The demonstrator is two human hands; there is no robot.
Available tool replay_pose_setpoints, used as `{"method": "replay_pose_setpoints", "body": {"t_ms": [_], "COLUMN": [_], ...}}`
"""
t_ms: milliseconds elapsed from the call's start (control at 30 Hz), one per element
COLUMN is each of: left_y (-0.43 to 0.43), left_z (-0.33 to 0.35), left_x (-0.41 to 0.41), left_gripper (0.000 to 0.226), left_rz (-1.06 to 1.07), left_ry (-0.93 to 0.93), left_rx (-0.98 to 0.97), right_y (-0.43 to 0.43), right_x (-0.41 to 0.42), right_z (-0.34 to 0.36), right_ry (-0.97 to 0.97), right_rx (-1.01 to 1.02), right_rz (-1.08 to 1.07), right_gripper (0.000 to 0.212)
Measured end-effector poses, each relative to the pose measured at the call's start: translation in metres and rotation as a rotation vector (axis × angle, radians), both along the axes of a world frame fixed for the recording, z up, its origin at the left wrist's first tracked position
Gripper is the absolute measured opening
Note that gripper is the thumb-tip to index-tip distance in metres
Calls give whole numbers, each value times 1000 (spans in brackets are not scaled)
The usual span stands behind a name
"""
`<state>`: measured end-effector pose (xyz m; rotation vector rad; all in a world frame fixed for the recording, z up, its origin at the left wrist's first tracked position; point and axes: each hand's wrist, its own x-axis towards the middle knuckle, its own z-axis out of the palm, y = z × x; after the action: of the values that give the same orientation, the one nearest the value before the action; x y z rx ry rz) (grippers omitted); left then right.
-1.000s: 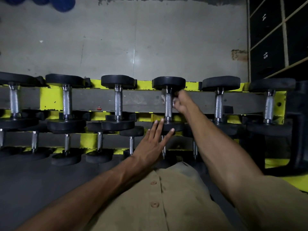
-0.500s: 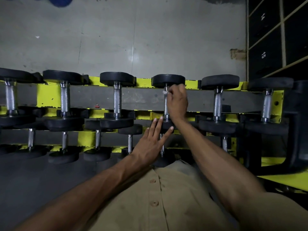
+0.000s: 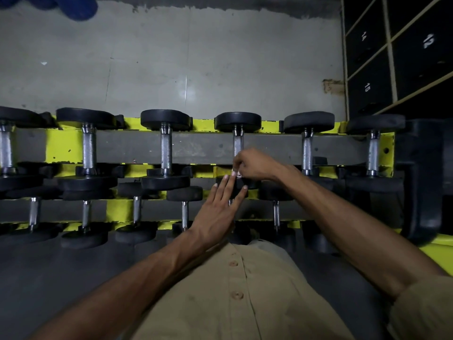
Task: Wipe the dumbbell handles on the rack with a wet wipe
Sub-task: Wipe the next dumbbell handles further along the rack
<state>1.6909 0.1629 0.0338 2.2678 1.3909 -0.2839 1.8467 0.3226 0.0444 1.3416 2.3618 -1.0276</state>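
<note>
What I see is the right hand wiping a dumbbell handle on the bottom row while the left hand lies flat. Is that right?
Not quite. The head view shows the right hand wiping a dumbbell handle in the top row, not the bottom. The left hand does lie flat.

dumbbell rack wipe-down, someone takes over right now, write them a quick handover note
Right hand: grips the wet wipe round the near end of the fourth top-row handle from the left; only a scrap of wipe shows.
Left hand: flat, straight fingers resting on that dumbbell's near head.
Done: cannot tell which handles are already clean.
Left: finish this handle, then probably the two to its right and the lower row of the rack.
</note>
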Motion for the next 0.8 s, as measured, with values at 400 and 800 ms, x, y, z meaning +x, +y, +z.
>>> {"method": "replay_pose_setpoints", "body": {"t_ms": [400,800], "left_y": [14,15], "left_z": [5,-4], "left_x": [92,198], "left_gripper": [94,105], "left_rz": [-188,-16], "left_ry": [-209,-49], "left_rx": [186,-13], "right_y": [-13,-3], "right_x": [146,212], "right_z": [26,17], "right_ry": [71,-209], "right_rx": [204,428], "right_rz": [-442,398], "right_gripper": [9,26]}}
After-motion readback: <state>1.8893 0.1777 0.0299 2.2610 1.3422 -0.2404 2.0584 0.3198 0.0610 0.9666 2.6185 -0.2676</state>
